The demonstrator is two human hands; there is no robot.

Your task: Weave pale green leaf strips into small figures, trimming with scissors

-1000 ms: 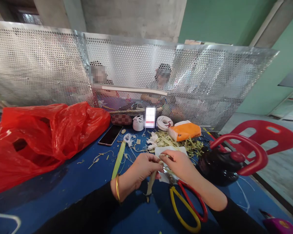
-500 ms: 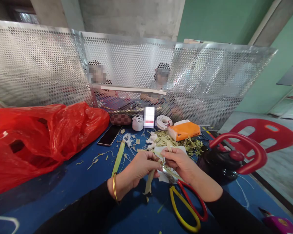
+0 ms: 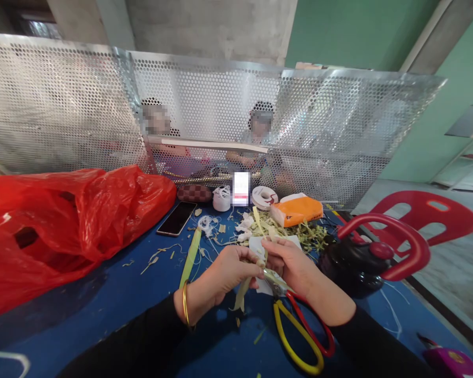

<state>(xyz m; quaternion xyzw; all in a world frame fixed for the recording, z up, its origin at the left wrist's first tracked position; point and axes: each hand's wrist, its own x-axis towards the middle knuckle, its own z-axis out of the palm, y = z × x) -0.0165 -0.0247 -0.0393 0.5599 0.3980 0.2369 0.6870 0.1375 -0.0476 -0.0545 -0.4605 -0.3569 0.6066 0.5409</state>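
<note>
I see both hands pinched on one pale leaf strip (image 3: 241,295) above the desk (image 3: 122,304) centre: left hand (image 3: 224,275), with right hand (image 3: 294,265) at its 3 o'clock. It looks light, limp and tearable, so I'd grip it near the pinch. Scissors (image 3: 299,336) lie at 5 o'clock.

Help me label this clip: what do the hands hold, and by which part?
A leaf strip, pinched around its middle between left hand and right hand; both ends free.
</note>
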